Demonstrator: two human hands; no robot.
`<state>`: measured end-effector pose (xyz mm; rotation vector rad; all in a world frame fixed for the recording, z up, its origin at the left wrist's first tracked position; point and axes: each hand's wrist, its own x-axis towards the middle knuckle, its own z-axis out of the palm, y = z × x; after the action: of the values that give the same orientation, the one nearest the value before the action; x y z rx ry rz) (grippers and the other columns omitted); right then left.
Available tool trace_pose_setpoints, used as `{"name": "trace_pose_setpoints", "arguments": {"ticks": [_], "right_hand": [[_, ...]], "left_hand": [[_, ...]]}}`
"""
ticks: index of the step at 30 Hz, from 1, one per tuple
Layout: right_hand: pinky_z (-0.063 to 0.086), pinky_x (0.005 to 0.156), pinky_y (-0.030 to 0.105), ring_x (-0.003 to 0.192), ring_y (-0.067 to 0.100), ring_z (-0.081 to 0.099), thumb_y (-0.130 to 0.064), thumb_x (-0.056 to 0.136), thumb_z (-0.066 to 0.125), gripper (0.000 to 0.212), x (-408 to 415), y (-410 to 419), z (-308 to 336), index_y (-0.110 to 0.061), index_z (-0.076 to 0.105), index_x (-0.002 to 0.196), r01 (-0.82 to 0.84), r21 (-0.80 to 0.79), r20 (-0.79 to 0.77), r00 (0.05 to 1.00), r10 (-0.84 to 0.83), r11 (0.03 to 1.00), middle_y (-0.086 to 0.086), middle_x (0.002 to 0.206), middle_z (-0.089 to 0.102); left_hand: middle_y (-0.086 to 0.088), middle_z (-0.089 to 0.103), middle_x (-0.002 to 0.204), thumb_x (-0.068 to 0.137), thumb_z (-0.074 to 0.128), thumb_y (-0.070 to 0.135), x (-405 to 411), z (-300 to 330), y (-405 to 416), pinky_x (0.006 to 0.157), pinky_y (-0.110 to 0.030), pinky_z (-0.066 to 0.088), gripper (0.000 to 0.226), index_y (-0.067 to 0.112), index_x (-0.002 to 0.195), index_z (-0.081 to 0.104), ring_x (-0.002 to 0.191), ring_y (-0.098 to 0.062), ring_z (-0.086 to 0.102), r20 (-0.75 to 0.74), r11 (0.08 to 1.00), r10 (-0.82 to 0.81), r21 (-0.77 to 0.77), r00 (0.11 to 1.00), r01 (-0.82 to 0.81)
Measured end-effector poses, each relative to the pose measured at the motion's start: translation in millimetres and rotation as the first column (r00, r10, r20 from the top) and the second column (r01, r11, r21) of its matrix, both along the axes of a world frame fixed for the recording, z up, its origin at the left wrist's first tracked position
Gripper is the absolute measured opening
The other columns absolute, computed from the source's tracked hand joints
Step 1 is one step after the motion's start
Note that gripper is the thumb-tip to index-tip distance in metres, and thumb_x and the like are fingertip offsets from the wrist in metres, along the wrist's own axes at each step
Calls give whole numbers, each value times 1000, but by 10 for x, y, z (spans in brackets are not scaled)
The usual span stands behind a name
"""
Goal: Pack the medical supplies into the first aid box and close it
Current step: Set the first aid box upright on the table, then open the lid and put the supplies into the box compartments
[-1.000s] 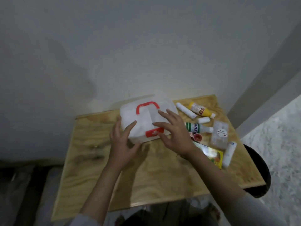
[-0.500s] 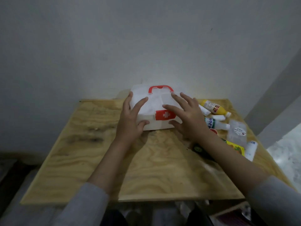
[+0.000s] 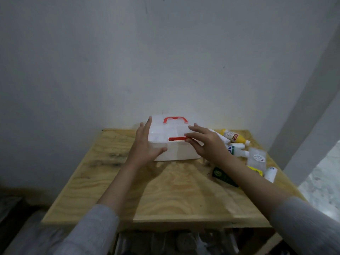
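The white first aid box (image 3: 176,153) with a red handle (image 3: 175,119) stands at the back of the wooden table (image 3: 174,196), its lid down. Its red latch (image 3: 176,138) sticks out flat at the front edge of the lid. My left hand (image 3: 145,146) clasps the box's left side, thumb on the front wall. My right hand (image 3: 207,144) lies flat on the lid's right part, fingertips touching the latch. To the right lie a yellow bottle (image 3: 232,136), a white bottle with a green label (image 3: 237,150), a clear bag (image 3: 257,159), a white roll (image 3: 271,173) and a green packet (image 3: 222,176).
A grey wall rises right behind the box. The table's right edge runs just past the supplies, with pale floor beyond. Bare wood spreads in front of the box and to its left. Dark clutter shows under the near edge.
The latch, which showed its white cross on the box's front, now points outward flat. My left hand has slid to the box's left side. The view has dropped closer to the table.
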<state>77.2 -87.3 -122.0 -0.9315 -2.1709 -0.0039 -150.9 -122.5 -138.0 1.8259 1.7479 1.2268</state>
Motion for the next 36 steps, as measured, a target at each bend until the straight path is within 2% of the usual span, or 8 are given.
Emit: {"name": "trace_pose_setpoints", "arguments": {"ticks": [4, 9, 15, 20, 25, 29, 34, 36], "right_hand": [[48, 92, 59, 122, 31, 54, -22, 84, 65, 22, -6, 42, 29, -15, 70, 105, -2, -49, -58, 998, -1, 999, 14, 120, 65], [50, 86, 62, 114, 33, 60, -17, 83, 66, 17, -82, 151, 162, -12, 71, 98, 14, 62, -179, 984, -2, 998, 15, 111, 69], [56, 76, 40, 90, 25, 67, -15, 83, 68, 13, -217, 419, 626, -9, 72, 94, 94, 212, -285, 958, -30, 973, 12, 93, 71], [55, 72, 37, 82, 24, 67, -17, 84, 66, 16, -385, 835, 862, -11, 72, 97, 167, 162, -318, 942, -109, 973, 9, 91, 73], [54, 78, 37, 89, 25, 66, -19, 87, 62, 19, -538, 1203, 966, -11, 71, 101, 208, 86, -309, 935, -172, 974, 9, 98, 73], [47, 93, 44, 103, 27, 61, -19, 88, 60, 23, -583, 1448, 939, -11, 66, 109, 214, 9, -201, 957, -208, 977, 9, 111, 68], [23, 111, 60, 136, 27, 36, -26, 91, 55, 36, -473, 1576, 895, -22, 52, 127, 226, -139, -2, 974, -228, 964, 5, 142, 48], [25, 111, 60, 138, 26, 34, -26, 91, 55, 39, -373, 1501, 903, -23, 50, 129, 196, -133, -18, 980, -200, 971, 6, 144, 46]], "left_hand": [[0, 18, 159, 71, 75, 48, 109, 2, -15, 103, -54, 43, 106, 48, 146, 0, 143, -26, 26, 18, 997, 66, 28, 998, -67], [5, 21, 158, 71, 78, 40, 160, 6, -24, 95, -34, 43, 110, 49, 145, -4, 141, -19, 29, 96, 994, 91, 55, 991, -97], [4, 28, 154, 66, 80, 41, 203, -7, 0, 84, -34, 48, 122, 54, 140, -16, 131, -24, 42, 158, 987, 157, -12, 975, -157], [5, 29, 152, 61, 83, 46, 214, 2, 37, 86, -32, 46, 126, 51, 142, -14, 128, -21, 42, 149, 986, 165, -44, 975, -160], [9, 30, 149, 59, 82, 51, 214, 5, 48, 95, -39, 47, 125, 51, 141, -12, 130, -17, 40, 161, 986, 163, -57, 973, -156], [10, 29, 149, 59, 82, 48, 200, -26, 78, 95, -37, 47, 122, 49, 142, -7, 130, -15, 37, 170, 986, 166, -57, 971, -158], [6, 28, 151, 63, 82, 41, 154, -43, 145, 95, -36, 45, 119, 43, 145, -4, 133, -19, 36, 190, 988, 148, -71, 971, -137], [5, 28, 151, 63, 82, 40, 147, -47, 160, 95, -36, 45, 118, 42, 146, -2, 133, -20, 36, 196, 988, 146, -77, 970, -133]]}}
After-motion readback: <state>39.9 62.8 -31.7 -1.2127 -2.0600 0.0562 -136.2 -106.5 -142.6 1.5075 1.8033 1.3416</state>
